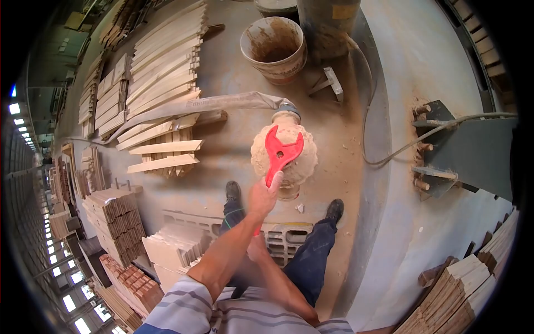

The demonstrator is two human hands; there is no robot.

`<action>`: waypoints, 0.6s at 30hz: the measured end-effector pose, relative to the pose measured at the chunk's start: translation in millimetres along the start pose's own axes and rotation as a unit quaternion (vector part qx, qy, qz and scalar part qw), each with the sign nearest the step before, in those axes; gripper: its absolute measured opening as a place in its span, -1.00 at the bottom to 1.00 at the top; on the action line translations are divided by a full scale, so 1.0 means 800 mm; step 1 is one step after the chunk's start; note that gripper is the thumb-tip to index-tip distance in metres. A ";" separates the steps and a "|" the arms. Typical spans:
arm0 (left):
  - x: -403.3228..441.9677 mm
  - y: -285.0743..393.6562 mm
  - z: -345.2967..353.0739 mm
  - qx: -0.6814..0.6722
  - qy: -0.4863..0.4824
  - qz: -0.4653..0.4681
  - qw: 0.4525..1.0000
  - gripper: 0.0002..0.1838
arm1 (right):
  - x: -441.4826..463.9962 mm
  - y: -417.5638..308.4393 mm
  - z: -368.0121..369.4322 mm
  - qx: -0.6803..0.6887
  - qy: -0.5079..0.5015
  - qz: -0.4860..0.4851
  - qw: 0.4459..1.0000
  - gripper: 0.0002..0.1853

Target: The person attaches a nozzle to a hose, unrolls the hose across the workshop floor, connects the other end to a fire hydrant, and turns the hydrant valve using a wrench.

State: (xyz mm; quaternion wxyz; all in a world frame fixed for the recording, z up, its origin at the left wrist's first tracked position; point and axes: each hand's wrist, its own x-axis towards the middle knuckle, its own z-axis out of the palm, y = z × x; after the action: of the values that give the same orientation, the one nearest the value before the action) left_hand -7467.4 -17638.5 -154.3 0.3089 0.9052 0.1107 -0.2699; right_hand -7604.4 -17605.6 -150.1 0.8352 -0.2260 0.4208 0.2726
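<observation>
My left hand is closed around the handle of a red open-ended wrench. The wrench's jaw points away from me, over a rounded fitting thickly caked in tan dust. From this height I cannot tell whether wrench and fitting touch. A metal coupling joins the fitting's far end to a pale flat hose running left. Lower down, behind my left forearm, my right hand is closed on another red tool, mostly hidden.
Stacked wood strips lie at the left, with more wood bundles nearer. A dirty bucket stands ahead beside a dusty cylinder. A T-shaped metal piece lies close by. On the right are a bolted steel base and a cable. A slotted grate is between my legs.
</observation>
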 end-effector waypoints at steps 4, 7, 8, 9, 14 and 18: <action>-0.002 0.003 0.000 -0.012 -0.002 -0.007 1.000 -0.27 | 0.004 0.003 -0.005 -0.017 0.002 0.017 1.000 -0.78; -0.003 0.003 0.002 -0.028 0.009 0.007 1.000 -0.27 | 0.004 0.003 -0.004 -0.022 0.010 0.019 1.000 -0.79; -0.002 0.002 0.003 -0.028 0.009 0.006 1.000 -0.28 | 0.004 0.004 -0.005 -0.022 0.017 0.017 0.999 -0.80; -0.001 0.001 0.004 -0.028 0.011 0.005 1.000 -0.28 | 0.005 0.005 -0.004 -0.023 0.017 0.016 0.999 -0.80; -0.006 0.008 -0.001 -0.028 0.007 -0.004 1.000 -0.29 | -0.004 -0.009 0.002 -0.008 0.019 0.007 1.000 -0.76; -0.005 0.007 -0.001 -0.030 0.001 -0.005 1.000 -0.28 | 0.001 0.000 -0.010 -0.055 -0.009 0.009 0.998 -0.81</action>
State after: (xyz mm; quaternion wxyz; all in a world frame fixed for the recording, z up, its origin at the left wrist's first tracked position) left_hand -7468.4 -17642.6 -149.0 0.3342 0.8954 0.1241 -0.2668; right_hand -7608.7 -17610.1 -155.3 0.8228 -0.2655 0.3993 0.3052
